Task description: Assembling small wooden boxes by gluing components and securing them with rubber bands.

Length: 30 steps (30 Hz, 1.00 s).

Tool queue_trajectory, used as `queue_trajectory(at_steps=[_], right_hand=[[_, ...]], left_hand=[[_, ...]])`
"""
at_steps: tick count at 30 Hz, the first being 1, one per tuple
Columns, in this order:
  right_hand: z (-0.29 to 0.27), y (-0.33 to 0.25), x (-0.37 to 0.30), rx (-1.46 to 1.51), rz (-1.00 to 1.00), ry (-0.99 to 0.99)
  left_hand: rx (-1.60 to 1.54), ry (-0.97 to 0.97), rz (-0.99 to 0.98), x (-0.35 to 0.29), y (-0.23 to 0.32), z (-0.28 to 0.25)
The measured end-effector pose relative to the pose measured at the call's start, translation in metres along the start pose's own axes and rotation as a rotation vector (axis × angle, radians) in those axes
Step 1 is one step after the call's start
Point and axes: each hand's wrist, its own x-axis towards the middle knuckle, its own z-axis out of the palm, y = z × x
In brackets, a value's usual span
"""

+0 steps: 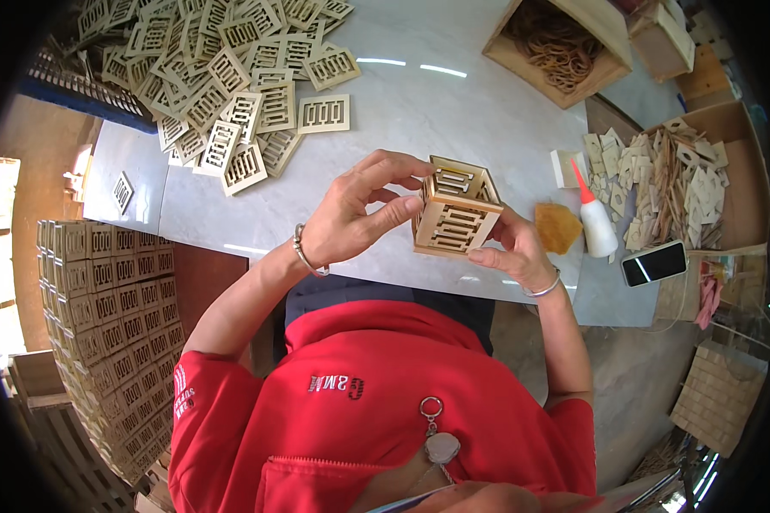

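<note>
Over the front part of the table I hold a small wooden box (459,224) with slotted cut-out sides; its upper side is open and shows the inside. My left hand (364,205) grips its left edge, thumb and fingers pinching near the top corner. From the right and below, my right hand (518,256) closes on the box, with the thumb at its lower corner and the other fingers partly hidden behind it. Nearest to my right hand lie an amber-coloured block (558,227) and a white glue bottle (601,227) with a red nozzle.
Slotted wooden panels (248,77) lie heaped at the far left, with one lone panel (123,192) apart. Finished-looking slotted boxes (111,333) stand stacked left of the table. At right are a bin of rubber bands (556,51), a carton (736,171) of wooden pieces, and a phone (654,263).
</note>
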Motion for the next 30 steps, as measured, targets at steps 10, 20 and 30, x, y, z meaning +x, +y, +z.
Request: queue_trajectory(at_steps=[10, 20, 30], right_hand=[[-0.002, -0.004, -0.001, 0.137, 0.177, -0.105], [0.006, 0.046, 0.016, -0.666, -0.261, 0.147], [0.047, 0.004, 0.003, -1.067, -0.687, 0.360]], left_hand=[[0.163, 0.071, 0.138, 0.004, -0.007, -0.003], [0.609, -0.089, 0.476, 0.003, -0.053, 0.005], [0.618, -0.011, 0.537, -0.002, -0.059, 0.008]])
